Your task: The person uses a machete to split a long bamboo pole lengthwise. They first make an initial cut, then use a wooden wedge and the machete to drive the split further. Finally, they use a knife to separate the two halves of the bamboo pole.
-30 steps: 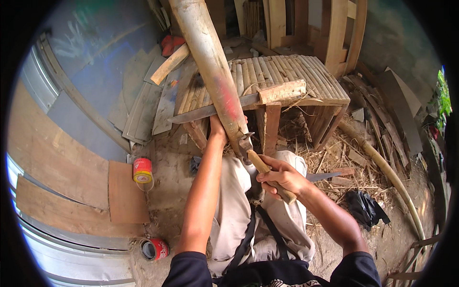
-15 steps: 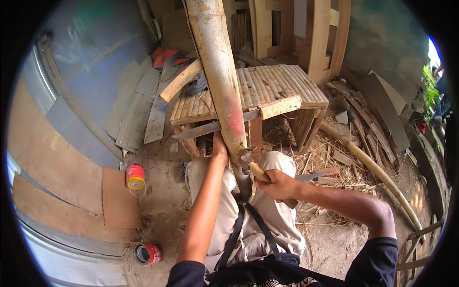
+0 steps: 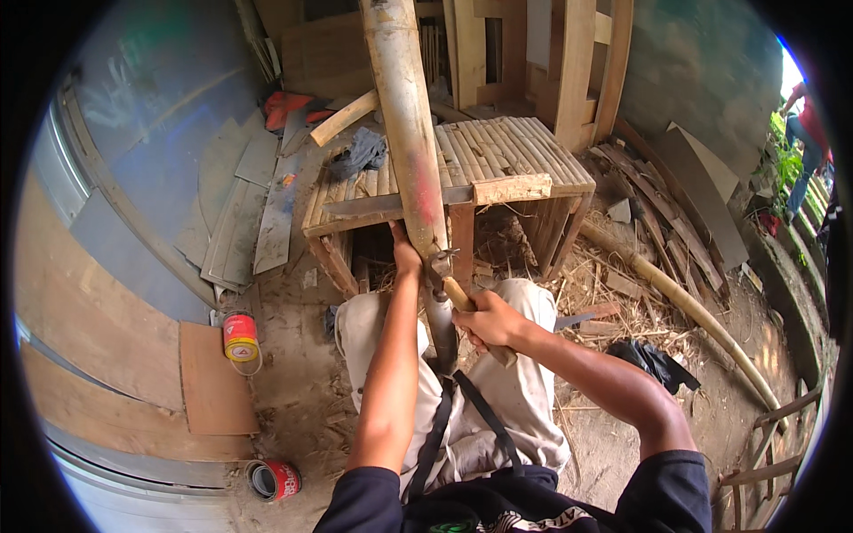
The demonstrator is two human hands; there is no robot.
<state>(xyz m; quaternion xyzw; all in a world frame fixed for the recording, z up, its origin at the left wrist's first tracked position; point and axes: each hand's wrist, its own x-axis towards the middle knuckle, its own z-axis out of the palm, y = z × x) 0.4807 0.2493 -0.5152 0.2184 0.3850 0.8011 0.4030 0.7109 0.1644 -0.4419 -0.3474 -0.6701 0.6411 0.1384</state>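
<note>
One pole (image 3: 409, 124) is the thing in hand, standing at a slant before the person, its lower end between the knees (image 3: 531, 311). Its long axis runs away from the body and up, the upper part tipping slightly to the left and going out of the frame; the near end points down toward the floor. The hammer (image 3: 456, 293) has its head in front of the pole's lower part; whether metal touches pole, I cannot tell. The right hand (image 3: 489, 320), just right of the pole, is wrapped round the hammer's handle. The left hand (image 3: 407, 256) rests against the pole's left side, its fingers partly hidden, so I cannot tell if it is clasped.

The step in hand looks like hammer work low on the pole; the next move would call for the left hand to steady the pole, clear of the hammer's path.

Beyond the pole is a slatted bench (image 3: 493, 142), with a blade (image 3: 364, 206) along its near edge, seeming to pass behind the pole. A dark cloth (image 3: 360, 153) lies on the bench, left of the pole. Well right of the pole is a black bag (image 3: 656, 362); well left, two tins, one red and yellow (image 3: 240, 336), one red (image 3: 283, 481)
</note>
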